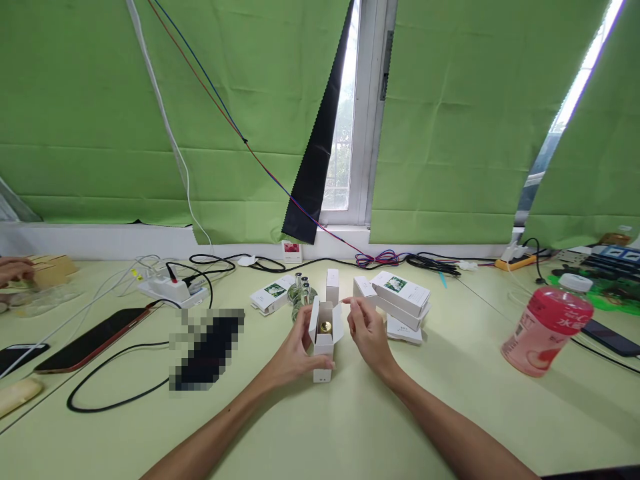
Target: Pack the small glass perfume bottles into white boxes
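A small white carton [324, 350] stands upright on the table with its top flaps spread. Inside it shows the round gold top [326, 327] of something. My left hand [299, 352] wraps around the carton's left side, with the thumb across its front. Beside the carton's right flap [337, 323] is my right hand [367, 327], its fingers curled and the index fingertip at the flap's upper edge. Whether it touches the flap, or has anything in its fingers, I cannot tell. Just behind stand another white carton [333, 285] and several glass bottles [303, 293] with silver tops.
White boxes [403, 291] are piled at right, and another white box [270, 295] lies at left. A pink drink bottle [547, 327] stands farther right. Cables, a power strip [173, 287] and a phone [95, 340] occupy the left. Another person's hand [15, 270] is at far left.
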The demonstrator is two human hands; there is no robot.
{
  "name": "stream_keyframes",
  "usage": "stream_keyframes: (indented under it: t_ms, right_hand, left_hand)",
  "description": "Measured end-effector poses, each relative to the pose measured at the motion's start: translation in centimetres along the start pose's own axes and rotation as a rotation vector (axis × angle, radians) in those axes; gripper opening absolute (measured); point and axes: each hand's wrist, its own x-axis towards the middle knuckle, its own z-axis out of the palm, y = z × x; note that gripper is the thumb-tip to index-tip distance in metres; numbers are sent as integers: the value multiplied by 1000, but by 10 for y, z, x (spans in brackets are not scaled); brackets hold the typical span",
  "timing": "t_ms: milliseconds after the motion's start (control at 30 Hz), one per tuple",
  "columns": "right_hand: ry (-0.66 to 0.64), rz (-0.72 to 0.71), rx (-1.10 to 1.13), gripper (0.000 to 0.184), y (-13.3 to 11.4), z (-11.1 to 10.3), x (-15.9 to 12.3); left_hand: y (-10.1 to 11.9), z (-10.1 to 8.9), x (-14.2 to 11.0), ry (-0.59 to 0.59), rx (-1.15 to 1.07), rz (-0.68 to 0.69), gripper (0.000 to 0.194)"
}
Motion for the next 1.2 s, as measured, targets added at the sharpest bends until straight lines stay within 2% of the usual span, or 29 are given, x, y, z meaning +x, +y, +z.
stream_keyframes:
  t_ms: [200,400,700,867,1067,1200]
  right_hand:
    - [-63,43,-8,50,8,2,2]
    - [-96,60,0,51,11,5,2]
    - [-120,36,-12,46,15,7,1]
    - [-136,31,-38,45,13,7,0]
    - [-151,13,-45,43,10,7,1]
    - [-162,6,-34,42,10,8,0]
  left_hand:
    - [-1,-1,0,-5,-49,-74,94]
    - [-4,1,1,-14,-118,-76,95]
    - [-2,7,3,6,-122,1,88]
    - [0,11,2,31,-79,15,89]
    - [-7,10,3,34,-40,59,93]
    - [-5,8,3,60,-43,96,86]
